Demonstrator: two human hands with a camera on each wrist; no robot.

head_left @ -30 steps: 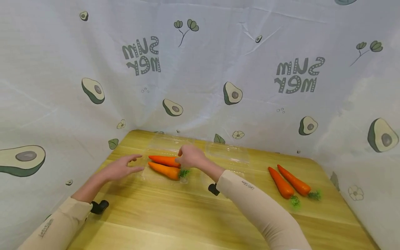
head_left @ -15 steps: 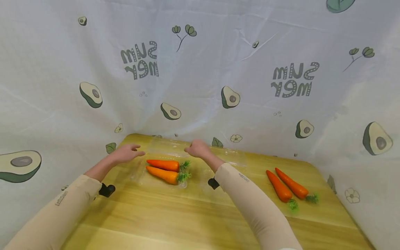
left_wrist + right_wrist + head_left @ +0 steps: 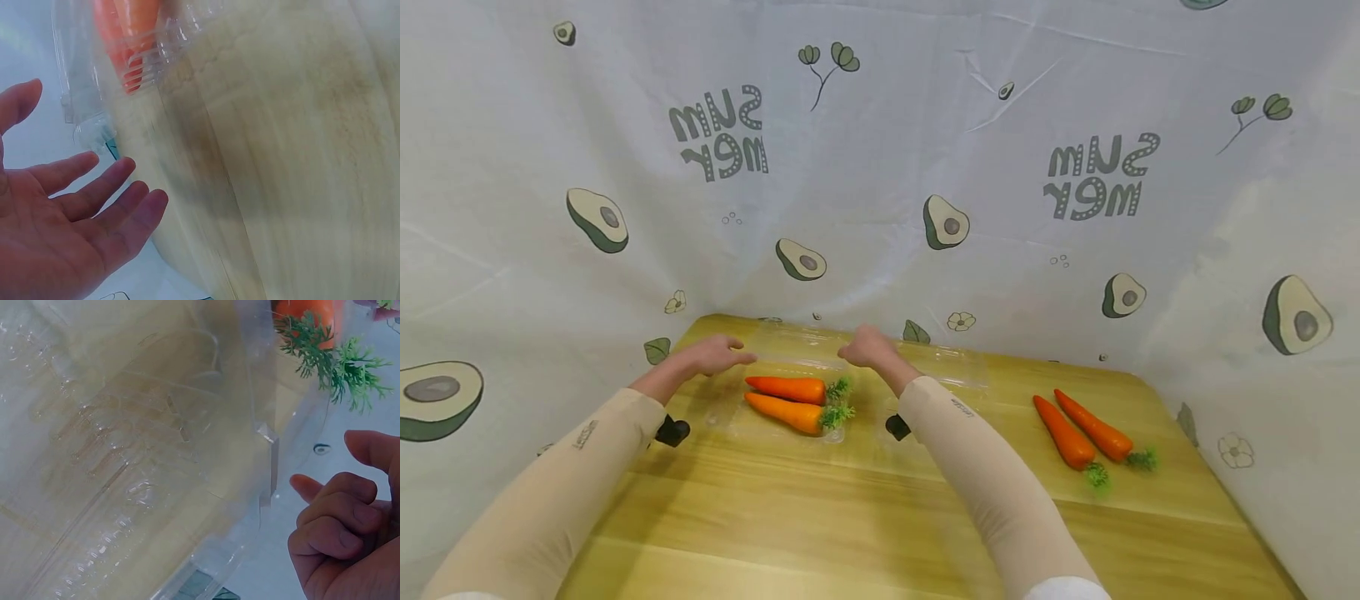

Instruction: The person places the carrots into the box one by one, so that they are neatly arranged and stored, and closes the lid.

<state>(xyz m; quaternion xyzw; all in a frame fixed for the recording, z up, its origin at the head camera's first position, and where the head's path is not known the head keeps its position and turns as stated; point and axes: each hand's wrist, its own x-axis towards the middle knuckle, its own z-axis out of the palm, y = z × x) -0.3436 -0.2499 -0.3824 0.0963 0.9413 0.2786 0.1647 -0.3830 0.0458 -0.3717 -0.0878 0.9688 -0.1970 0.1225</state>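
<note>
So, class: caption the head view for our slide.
Left hand and right hand near two carrots in an open clear container; two more carrots on the table.

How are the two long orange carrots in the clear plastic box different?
The long reddish orange carrot is darker; the long yellowish orange carrot is lighter. In the head view, the reddish one lies almost straight across; the yellowish one slants more. The yellowish one sits lower there than the reddish one. Both have green leafy tops and lie in the clear plastic box.
</note>
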